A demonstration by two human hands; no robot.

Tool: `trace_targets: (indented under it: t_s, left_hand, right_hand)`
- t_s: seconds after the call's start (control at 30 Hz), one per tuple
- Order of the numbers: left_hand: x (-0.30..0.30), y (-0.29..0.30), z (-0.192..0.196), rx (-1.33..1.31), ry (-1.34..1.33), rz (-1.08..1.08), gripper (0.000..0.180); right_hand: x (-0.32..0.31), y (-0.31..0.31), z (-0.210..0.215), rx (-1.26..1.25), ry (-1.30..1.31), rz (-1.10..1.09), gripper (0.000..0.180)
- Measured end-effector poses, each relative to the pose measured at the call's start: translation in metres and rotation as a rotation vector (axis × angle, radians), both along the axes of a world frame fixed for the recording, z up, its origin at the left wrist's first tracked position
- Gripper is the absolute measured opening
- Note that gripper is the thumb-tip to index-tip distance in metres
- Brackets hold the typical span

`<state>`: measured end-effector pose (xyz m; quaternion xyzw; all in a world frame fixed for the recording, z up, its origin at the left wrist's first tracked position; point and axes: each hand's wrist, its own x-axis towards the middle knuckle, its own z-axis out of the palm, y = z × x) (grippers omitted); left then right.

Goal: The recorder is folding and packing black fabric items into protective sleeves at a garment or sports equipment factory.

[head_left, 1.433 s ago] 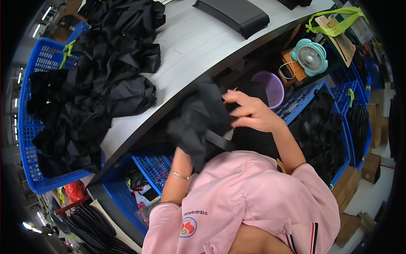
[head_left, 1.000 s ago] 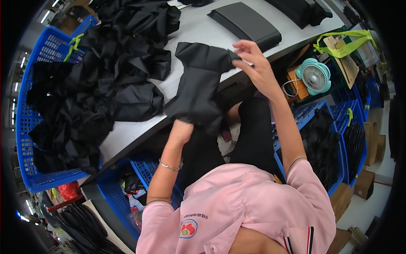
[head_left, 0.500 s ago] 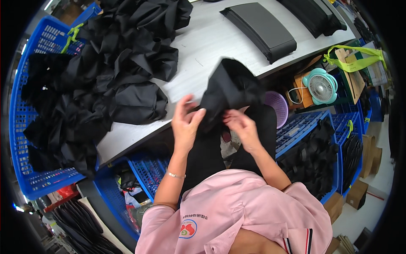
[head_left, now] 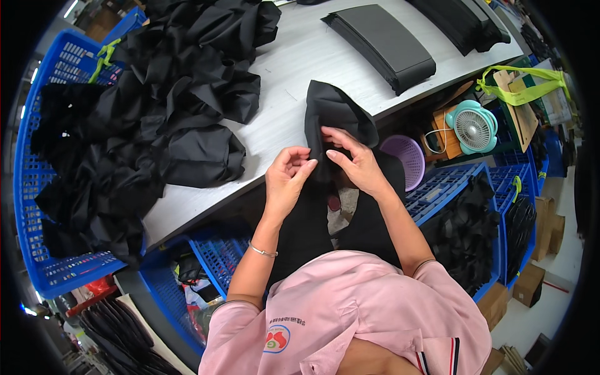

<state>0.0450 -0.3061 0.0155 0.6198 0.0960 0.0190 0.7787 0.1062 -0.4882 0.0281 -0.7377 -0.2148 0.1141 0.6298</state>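
At the table edge: black fabric piece is draping off the grey table.
Left hand: fingers pinching its hem.
Right hand: fingertips gripping beside.
Handling: probably soft, light, floppy; best taken by the edge.

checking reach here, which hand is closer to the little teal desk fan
Right. The right hand pinches the black fabric piece on the side toward the teal fan; the left hand is farther away, across the fabric.

left hand and right hand pinching black fabric piece, grey table
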Motion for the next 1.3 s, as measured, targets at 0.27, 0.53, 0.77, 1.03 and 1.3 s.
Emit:
trace_targets:
  t_s: [0.27,0.53,0.77,1.03,1.3]
  left_hand:
    - [-0.006,-0.019,0.006,0.272,0.025,-0.167,0.035]
    - [-0.017,-0.007,0.048,-0.541,-0.031,-0.163,0.067]
    - [-0.041,-0.021,0.064,-0.758,-0.181,-0.125,0.071]
    - [-0.075,-0.056,0.085,-0.645,-0.079,-0.223,0.079]
    - [-0.105,-0.078,0.106,-0.295,-0.072,-0.318,0.069]
  right_hand:
    - [0.014,-0.005,0.005,-0.102,-0.07,0.074,0.051]
    - [-0.023,-0.023,0.036,0.111,-0.067,-0.241,0.022]
    - [-0.094,-0.074,0.008,0.391,0.531,-0.245,0.03]
    - [-0.127,-0.092,0.024,1.107,0.945,0.179,0.05]
    - [-0.143,-0.078,0.065,0.866,0.802,0.134,0.038]
